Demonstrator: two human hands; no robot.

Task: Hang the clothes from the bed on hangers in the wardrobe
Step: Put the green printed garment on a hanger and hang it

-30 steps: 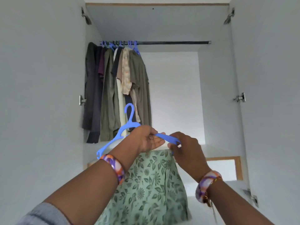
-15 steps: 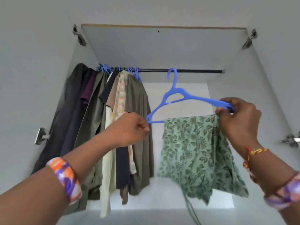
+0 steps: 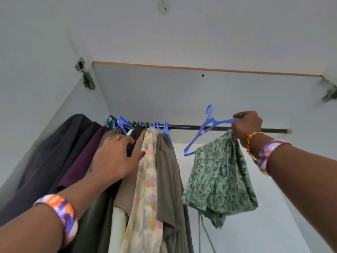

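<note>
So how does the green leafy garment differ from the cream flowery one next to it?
The green garment is bunched on a blue hanger held off the rail by the right hand; the cream garment hangs long from the rail, by the left hand. Both are printed.

Nothing here can be read: no words, labels, brand marks or numbers show on anything around the wardrobe rail [image 3: 200, 127].
</note>
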